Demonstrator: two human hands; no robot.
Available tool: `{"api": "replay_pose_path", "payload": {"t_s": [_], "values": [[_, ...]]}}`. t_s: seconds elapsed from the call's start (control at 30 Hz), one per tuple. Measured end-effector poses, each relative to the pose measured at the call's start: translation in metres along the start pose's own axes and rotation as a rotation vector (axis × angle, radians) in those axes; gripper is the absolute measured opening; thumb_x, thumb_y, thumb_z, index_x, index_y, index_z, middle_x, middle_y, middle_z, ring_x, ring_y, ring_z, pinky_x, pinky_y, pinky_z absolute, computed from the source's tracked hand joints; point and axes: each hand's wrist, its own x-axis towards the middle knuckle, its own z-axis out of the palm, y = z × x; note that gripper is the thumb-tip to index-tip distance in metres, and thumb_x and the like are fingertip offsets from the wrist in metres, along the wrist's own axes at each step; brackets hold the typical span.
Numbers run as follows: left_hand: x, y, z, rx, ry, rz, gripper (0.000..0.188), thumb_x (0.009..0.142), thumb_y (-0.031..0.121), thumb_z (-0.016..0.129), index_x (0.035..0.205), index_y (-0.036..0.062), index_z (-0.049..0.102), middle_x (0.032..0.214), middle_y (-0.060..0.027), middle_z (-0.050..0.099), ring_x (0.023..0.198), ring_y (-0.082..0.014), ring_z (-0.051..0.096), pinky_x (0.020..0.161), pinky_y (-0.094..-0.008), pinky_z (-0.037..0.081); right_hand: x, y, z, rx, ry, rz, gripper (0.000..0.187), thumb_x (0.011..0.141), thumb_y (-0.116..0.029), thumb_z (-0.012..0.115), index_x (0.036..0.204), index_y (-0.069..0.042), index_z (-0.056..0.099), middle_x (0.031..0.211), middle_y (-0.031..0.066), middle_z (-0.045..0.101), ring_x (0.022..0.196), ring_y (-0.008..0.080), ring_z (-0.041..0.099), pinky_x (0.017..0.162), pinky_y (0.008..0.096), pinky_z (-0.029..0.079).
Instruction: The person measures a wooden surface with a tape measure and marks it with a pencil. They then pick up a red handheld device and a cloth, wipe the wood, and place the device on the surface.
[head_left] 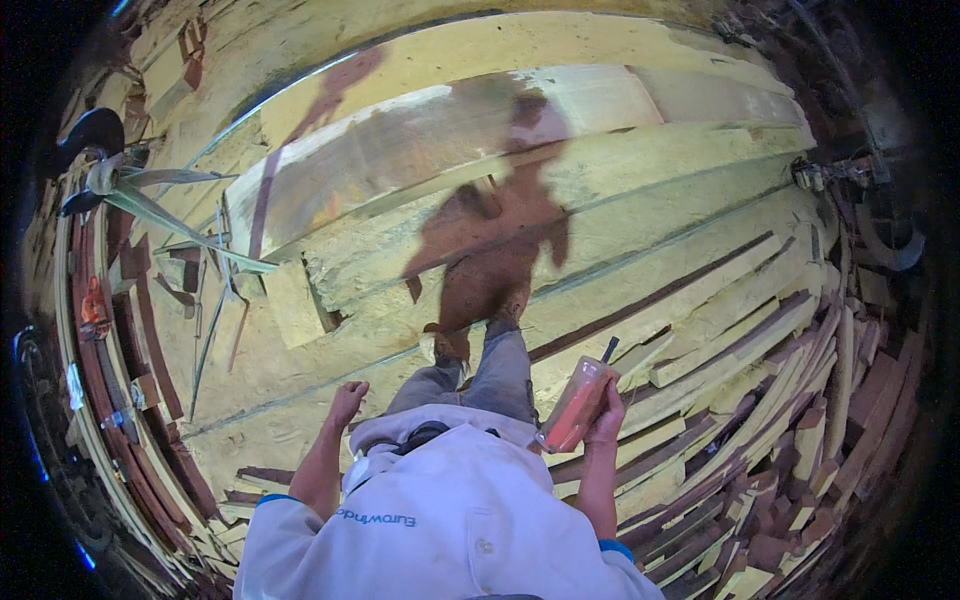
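My right hand [605, 412] is closed around a clear plastic container [578, 408] with orange-red contents. A short dark straw-like piece sticks up from its far end. It is tilted, held off my right side above the wooden strips. My left hand [348, 402] hangs at my left side with its fingers curled in, and nothing shows in it. Ahead of my feet lies a long, wide plank [400, 150], its face pale and brownish. My shadow falls across the plank and the dusty floor.
Many loose wooden strips [740, 360] lie stacked to my right. On the left stands a grey-green legged stand [140, 195] with dark round parts. Long boards [105, 400] run along the left edge, an orange object [94, 308] among them. A small wooden block [297, 303] lies before me.
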Motion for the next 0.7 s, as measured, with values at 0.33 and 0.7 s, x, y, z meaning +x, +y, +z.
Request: {"api": "replay_pose_path", "payload": {"t_s": [0.33,0.7], "values": [[0.012,0.024,0.005,-0.02,-0.086,0.029,0.052,0.09,0.042,0.056,0.118,-0.0019,0.059,0.104,-0.0146,0.065,0.089,-0.0241,0.063,0.065,-0.0357,0.053,0.003,-0.022,0.026,0.025,-0.061,-0.073,0.046,0.091,-0.04,0.056,0.122,-0.007,0.058,0.112,0.0082,0.065,0.097,0.0235,0.063,0.088,0.0383,0.05],[0.043,0.027,-0.023,0.077,-0.138,-0.088,0.047,0.091,0.041,0.056,0.116,0.0012,0.057,0.1,-0.0097,0.063,0.079,-0.0206,0.063,0.059,-0.0352,0.053,0.006,0.014,0.007,0.146,-0.059,0.03,0.038,0.086,-0.032,0.061,0.112,-0.004,0.062,0.103,0.0074,0.068,0.091,0.0203,0.065,0.086,0.0364,0.053]]}}
